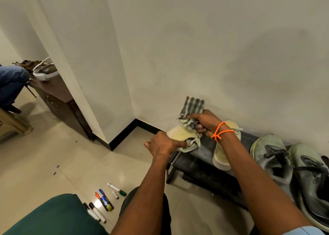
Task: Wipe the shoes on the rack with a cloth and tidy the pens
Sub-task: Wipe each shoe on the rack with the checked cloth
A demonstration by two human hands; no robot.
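Shoe wipe in progress, pens untouched.
Pale shoe (185,137) is gripped by left hand (162,144) at rack (201,154) left end, frame centre; striped cloth (191,110) is clenched in right hand (206,121). Grey pair (292,165) at right looks unwiped; pens (105,201) are scattered on floor, bottom left.

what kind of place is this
Probably a home or small office entryway corner: a low shoe rack with sneakers against a plain wall, a tiled floor, and a wooden desk.
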